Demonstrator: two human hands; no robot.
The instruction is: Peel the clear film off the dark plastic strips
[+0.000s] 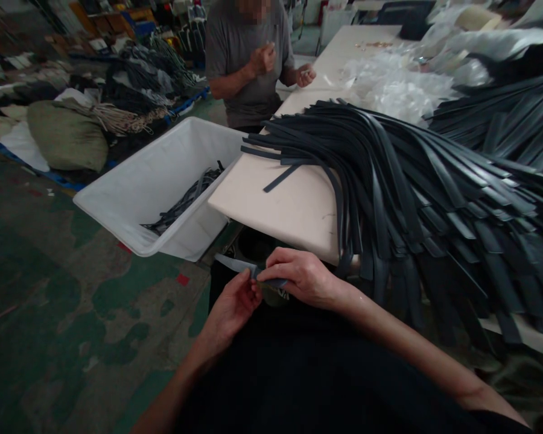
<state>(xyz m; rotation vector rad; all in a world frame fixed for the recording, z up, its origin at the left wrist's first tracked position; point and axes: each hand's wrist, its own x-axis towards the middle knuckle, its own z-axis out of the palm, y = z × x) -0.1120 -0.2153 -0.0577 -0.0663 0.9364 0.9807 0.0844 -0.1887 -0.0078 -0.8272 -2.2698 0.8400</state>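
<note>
In front of my lap, both hands pinch one dark flat strip [235, 263]. Its left end catches the light and looks pale grey. My left hand [236, 304] grips it from below with thumb and fingertips. My right hand [301, 278] closes over it from above, just to the right, and covers part of it. A large pile of similar black strips [380, 163] lies on the pale table [294, 208], many hanging over the near edge. One loose strip [283, 176] sticks out at the pile's left.
A white plastic bin [117, 187] with some dark strips [185, 202] inside stands left of the table corner. Across the table, a person in a grey shirt [248, 72] holds something small. Clear plastic bags [393, 90] lie at the back. Heaped bundles and a sack [66, 135] are at left.
</note>
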